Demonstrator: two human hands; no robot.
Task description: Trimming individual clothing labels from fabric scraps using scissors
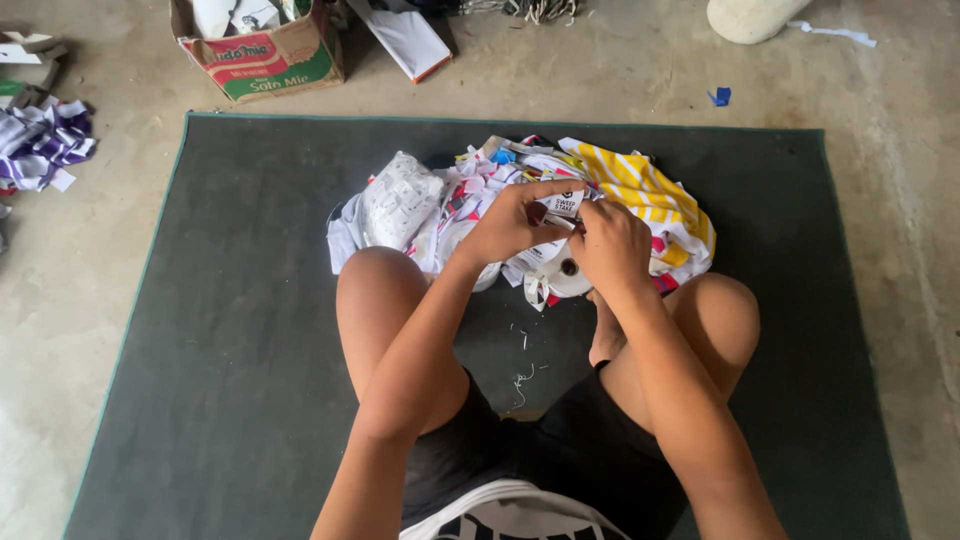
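bare concrete floor (560,70) surrounds a dark grey mat (230,350) on which the person sits cross-legged. at the far left, off the mat, lies a bundle of purple and white strips (42,143). further right, beyond the mat's top edge, stands an open cardboard box (270,58) with a flat white sheet (408,40) beside it. on the mat, in front of the knees, sits a heap of fabric scraps and labels (470,190), with a pale crumpled bag (400,200) on its left side and a yellow striped cloth (645,190) on its right. the left hand (510,222) reaches over the heap, thumb and forefinger pinching a small white label (563,205). just right of it, the right hand (612,248) is curled closed, touching the same label's edge, above a white tape roll (568,275). a blue scrap (719,96) lies on the concrete at upper right.
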